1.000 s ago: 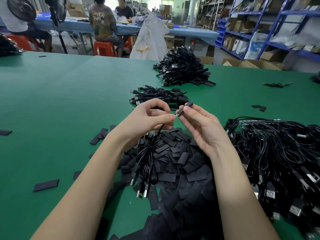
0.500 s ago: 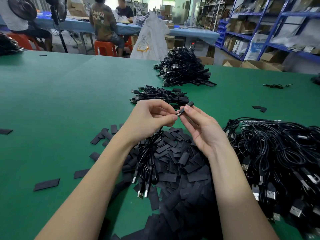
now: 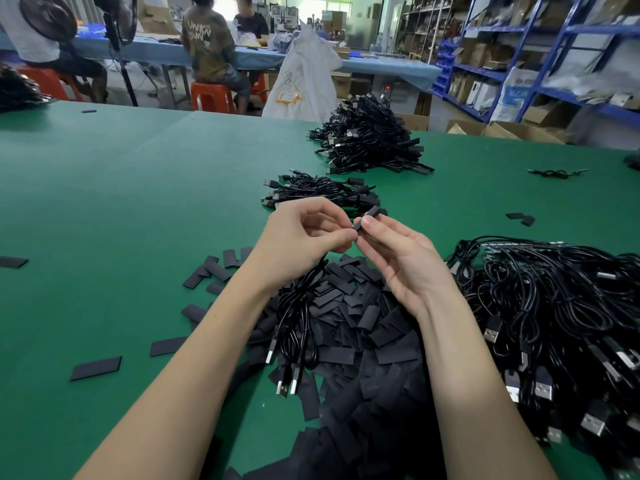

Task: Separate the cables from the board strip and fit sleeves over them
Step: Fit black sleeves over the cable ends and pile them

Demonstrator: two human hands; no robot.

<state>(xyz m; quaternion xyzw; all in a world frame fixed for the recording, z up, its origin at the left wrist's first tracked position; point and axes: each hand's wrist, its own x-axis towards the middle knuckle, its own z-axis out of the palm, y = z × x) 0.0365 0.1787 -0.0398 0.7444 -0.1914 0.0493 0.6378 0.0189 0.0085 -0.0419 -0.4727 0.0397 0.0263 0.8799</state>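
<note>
My left hand [image 3: 300,237] pinches the ends of a small bundle of black USB cables [image 3: 297,320], which hangs down onto the table with its plugs near the bottom. My right hand [image 3: 398,252] holds a short black sleeve [image 3: 367,216] between thumb and fingers, right against the cable end at my left fingertips. How far the sleeve is over the cable end, I cannot tell. Under both hands lies a heap of flat black sleeves [image 3: 360,327].
A big tangle of black cables [image 3: 561,320] fills the right side of the green table [image 3: 121,209]. Two piles of cables [image 3: 322,192] [image 3: 369,140] lie further back. Loose sleeves [image 3: 96,368] are scattered left. People sit at a far bench; blue shelves stand right.
Both hands have risen a little and stayed together. The sleeve has stayed at the cable end between the fingertips, and the hanging bundle has moved up with them.
</note>
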